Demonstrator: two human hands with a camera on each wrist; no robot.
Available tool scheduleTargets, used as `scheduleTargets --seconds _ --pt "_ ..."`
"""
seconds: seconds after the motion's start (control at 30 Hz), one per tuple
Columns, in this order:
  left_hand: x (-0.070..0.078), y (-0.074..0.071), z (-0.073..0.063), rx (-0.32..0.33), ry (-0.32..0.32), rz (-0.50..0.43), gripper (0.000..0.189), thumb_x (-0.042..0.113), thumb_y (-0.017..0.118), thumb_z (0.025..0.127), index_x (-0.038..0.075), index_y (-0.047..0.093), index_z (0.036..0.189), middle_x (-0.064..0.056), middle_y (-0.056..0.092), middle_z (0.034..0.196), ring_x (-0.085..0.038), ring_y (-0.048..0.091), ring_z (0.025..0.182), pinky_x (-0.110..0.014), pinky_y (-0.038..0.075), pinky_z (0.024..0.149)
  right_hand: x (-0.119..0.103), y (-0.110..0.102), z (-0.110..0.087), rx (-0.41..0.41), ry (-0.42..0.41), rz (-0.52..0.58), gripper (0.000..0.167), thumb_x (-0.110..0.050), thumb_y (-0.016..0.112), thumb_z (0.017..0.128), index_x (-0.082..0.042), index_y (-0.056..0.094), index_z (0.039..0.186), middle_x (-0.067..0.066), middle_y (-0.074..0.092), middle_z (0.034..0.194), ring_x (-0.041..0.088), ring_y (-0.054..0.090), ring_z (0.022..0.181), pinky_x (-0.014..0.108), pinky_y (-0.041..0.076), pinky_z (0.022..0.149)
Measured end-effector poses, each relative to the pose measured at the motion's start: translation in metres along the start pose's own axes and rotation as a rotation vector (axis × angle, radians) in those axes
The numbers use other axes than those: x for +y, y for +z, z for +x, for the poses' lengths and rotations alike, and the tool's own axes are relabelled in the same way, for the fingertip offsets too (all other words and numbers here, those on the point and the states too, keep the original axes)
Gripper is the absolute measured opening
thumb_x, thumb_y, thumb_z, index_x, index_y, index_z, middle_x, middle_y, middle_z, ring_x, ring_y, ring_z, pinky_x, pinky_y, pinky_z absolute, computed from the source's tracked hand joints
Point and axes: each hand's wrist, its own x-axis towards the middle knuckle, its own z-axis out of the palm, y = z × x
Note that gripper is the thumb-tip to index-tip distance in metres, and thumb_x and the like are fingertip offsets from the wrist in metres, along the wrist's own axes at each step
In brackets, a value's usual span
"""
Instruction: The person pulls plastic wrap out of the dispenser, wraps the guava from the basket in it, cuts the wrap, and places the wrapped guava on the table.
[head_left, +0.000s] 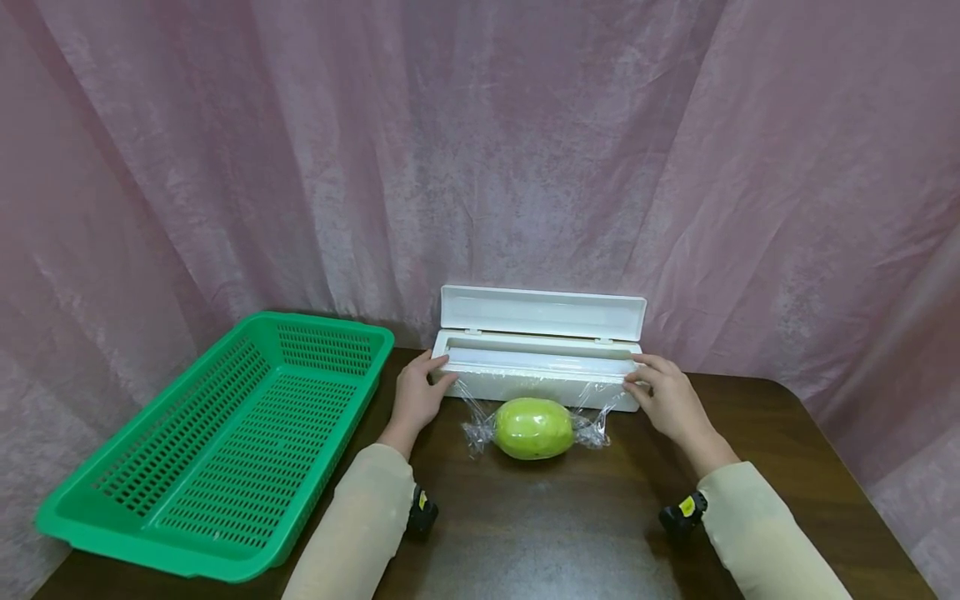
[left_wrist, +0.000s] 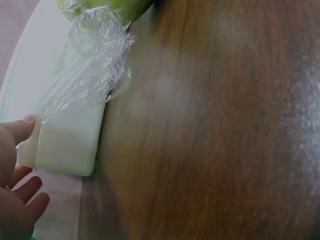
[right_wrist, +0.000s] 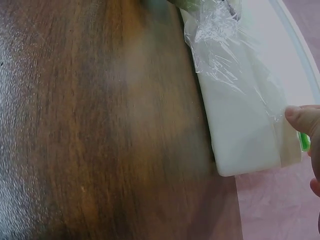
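Note:
A white cling film dispenser (head_left: 534, 385) stands at the back of the table with its lid (head_left: 542, 312) raised and a film roll (head_left: 536, 361) inside. My left hand (head_left: 417, 392) grips its left end, the thumb at the front edge. At the opposite end, my right hand (head_left: 666, 395) holds the corner between thumb and fingers. Right in front of the box lies a yellow-green oval fruit (head_left: 533, 428) wrapped in clear film. Bunched cling film (left_wrist: 100, 50) sticks out at both sides of the fruit, and thin strands stretch from it up to the dispenser.
A large green plastic basket (head_left: 330, 454) with slotted sides and bottom stands on the left, next to my left forearm. The dark wooden table (head_left: 540, 533) ends at a pink curtain (head_left: 525, 167) behind the dispenser.

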Motion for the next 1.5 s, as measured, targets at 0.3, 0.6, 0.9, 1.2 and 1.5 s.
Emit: scheduleTargets --seconds 0.3,0.6,0.9,1.2,1.5 --pt "0.006 -0.004 -0.002 0.021 0.05 0.015 0.018 0.014 0.071 0.085 0.004 0.073 0.099 -0.018 0.049 0.14 -0.039 0.039 0.131 -0.05 0.034 0.107 -0.01 -0.003 0.001 -0.141 0.046 -0.047 0.006 -0.007 0.065 0.087 -0.003 0.061 0.087 0.021 0.059 0.119 0.039 0.054 0.11 0.055 0.042 0.088" --pt "0.007 -0.004 0.0 0.036 0.096 0.041 0.008 0.01 0.068 0.087 0.003 0.07 0.085 -0.018 0.056 0.131 -0.038 0.045 0.126 -0.049 0.035 0.106 -0.012 -0.005 -0.001 -0.185 0.061 -0.058 0.005 -0.006 0.061 0.09 -0.005 0.056 0.088 0.019 0.058 0.116 0.038 0.054 0.108 0.054 0.043 0.086" --pt "0.009 -0.004 -0.004 0.068 0.172 0.049 0.006 0.007 0.064 0.087 0.003 0.065 0.083 -0.021 0.058 0.123 -0.04 0.048 0.119 -0.05 0.037 0.102 -0.013 -0.011 -0.002 -0.179 0.032 -0.071 0.005 -0.009 0.06 0.09 -0.006 0.056 0.089 0.019 0.058 0.116 0.038 0.054 0.107 0.055 0.042 0.085" --pt "0.01 -0.008 -0.006 0.02 0.112 0.024 0.01 0.011 0.065 0.089 0.002 0.065 0.085 -0.021 0.055 0.129 -0.039 0.045 0.125 -0.051 0.034 0.106 -0.016 -0.017 -0.01 -0.153 0.031 -0.059 0.006 -0.008 0.062 0.089 -0.007 0.057 0.087 0.017 0.059 0.116 0.038 0.054 0.106 0.055 0.042 0.082" --pt "0.01 -0.011 -0.017 -0.013 0.057 -0.044 0.009 0.015 0.064 0.09 0.006 0.065 0.088 -0.014 0.054 0.132 -0.035 0.044 0.127 -0.05 0.033 0.107 -0.022 -0.025 -0.017 -0.123 0.016 -0.06 0.005 -0.007 0.064 0.087 -0.007 0.059 0.087 0.017 0.06 0.114 0.038 0.054 0.105 0.055 0.043 0.083"
